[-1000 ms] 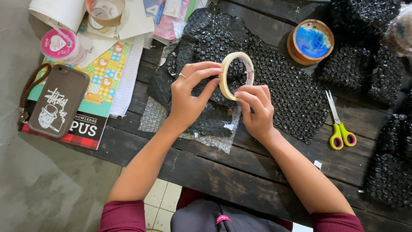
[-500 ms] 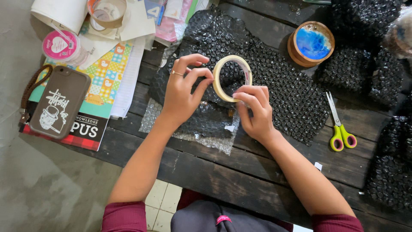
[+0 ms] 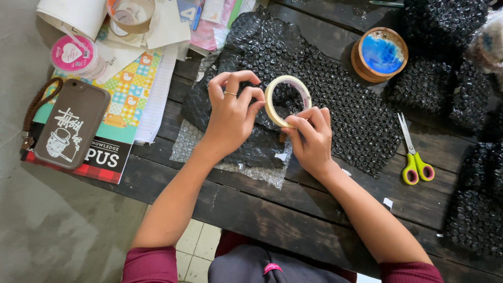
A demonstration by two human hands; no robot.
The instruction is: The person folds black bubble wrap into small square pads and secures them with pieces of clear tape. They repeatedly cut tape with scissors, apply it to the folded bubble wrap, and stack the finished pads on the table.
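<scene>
Both hands hold a roll of cream masking tape (image 3: 287, 99) above the middle of the dark wooden desk (image 3: 293, 202), over a black bubble-wrap sheet (image 3: 335, 89). The right hand (image 3: 312, 140) is closed on the roll's lower edge, thumb and fingers pinching the rim; the left hand (image 3: 230, 112) has its fingertips curled against the roll's left side, a ring showing on one finger. Compared with the views from a second and half a second ago, the roll sits in much the same place but its open face is turned more toward the camera, and the left fingertips have shifted from spanning the top of the ring to pressing at its left rim (as a hand does when feeling for the loose end, though no free end of tape is visible). No strip is drawn off yet, so the handling appears to be at the stage of finding the tape's end. Under the hands lies a black bubble-wrapped parcel (image 3: 251, 149) resting on clear bubble wrap (image 3: 194, 144). Yellow-green scissors (image 3: 414, 157) lie to the right, untouched, and a round wooden coaster with a blue centre (image 3: 381, 54) stands beyond. A phone in a brown case (image 3: 70, 126) lies on books at the left.
</scene>
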